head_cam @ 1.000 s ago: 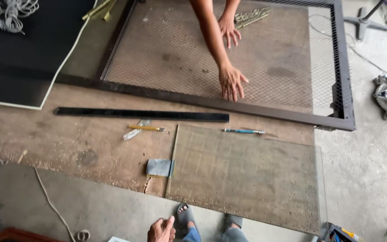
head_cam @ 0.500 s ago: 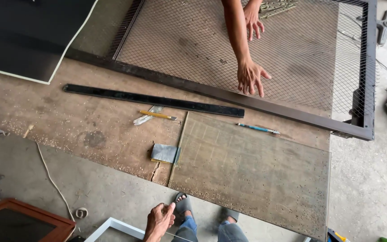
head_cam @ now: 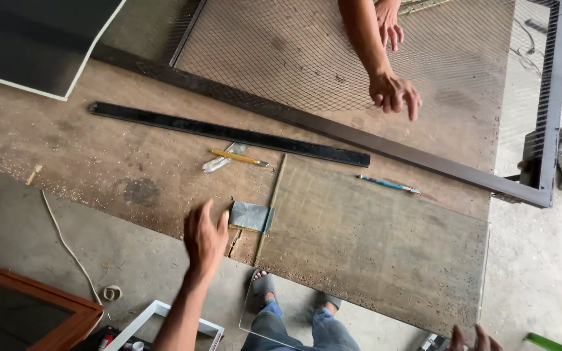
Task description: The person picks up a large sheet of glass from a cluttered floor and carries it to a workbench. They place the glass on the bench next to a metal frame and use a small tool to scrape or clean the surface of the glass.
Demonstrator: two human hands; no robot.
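Our left hand (head_cam: 204, 239) hovers with fingers spread, holding nothing, near the clear rectangular glass pane (head_cam: 385, 247) on the brown wooden bench (head_cam: 99, 162); our right hand (head_cam: 473, 339) barely shows at the pane's corner, its grip unclear.

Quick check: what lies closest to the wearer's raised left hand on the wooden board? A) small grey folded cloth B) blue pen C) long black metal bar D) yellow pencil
A: the left hand hovers just left of the small grey folded cloth; the blue pen, long black metal bar and yellow pencil lie farther off.
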